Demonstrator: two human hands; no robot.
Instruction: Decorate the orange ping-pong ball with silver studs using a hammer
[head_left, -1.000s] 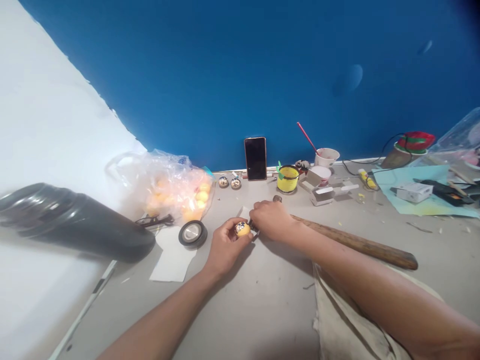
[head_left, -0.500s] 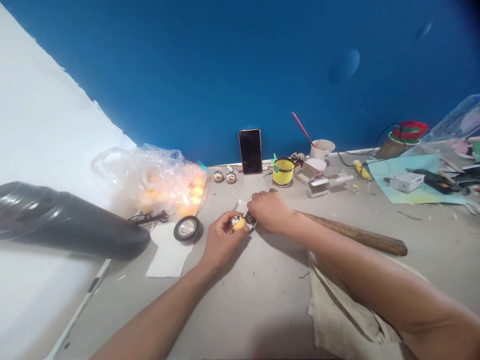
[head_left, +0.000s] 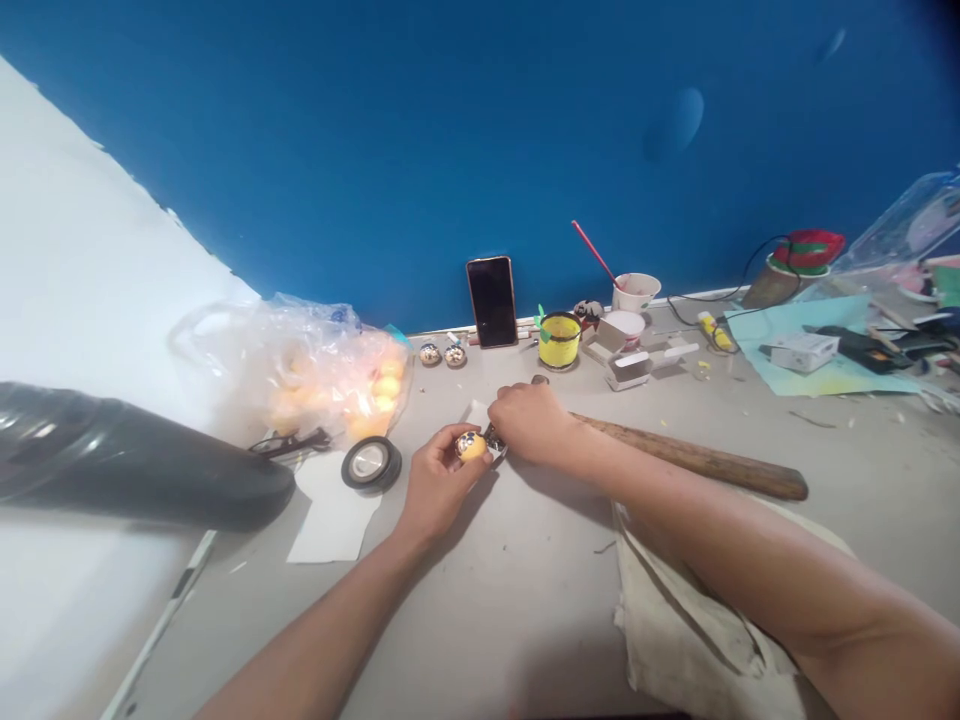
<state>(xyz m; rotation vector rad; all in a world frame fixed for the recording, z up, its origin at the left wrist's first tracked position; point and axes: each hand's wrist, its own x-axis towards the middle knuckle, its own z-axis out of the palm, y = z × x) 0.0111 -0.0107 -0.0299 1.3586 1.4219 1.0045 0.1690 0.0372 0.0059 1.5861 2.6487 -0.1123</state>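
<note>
My left hand (head_left: 439, 482) is closed round a small yellow ball (head_left: 472, 446) with a dark painted pattern on it, held just above the grey table (head_left: 525, 600). My right hand (head_left: 529, 422) is curled beside the ball, its fingers pinching a small dark thing that I cannot make out, pressed against the ball's right side. A small white slip of paper (head_left: 477, 411) lies just behind the two hands.
A roll of black tape (head_left: 370, 464) and white paper (head_left: 330, 505) lie left of my hands. A plastic bag of yellow balls (head_left: 322, 375), a black tube (head_left: 135, 465), a phone (head_left: 492, 301), a yellow cup (head_left: 559, 340), a wooden stick (head_left: 690, 462) and a cloth (head_left: 697, 640) surround them.
Both hands stay together on the ball, with only slight shifts. The view has drifted a little, so everything sits slightly further left and higher.
</note>
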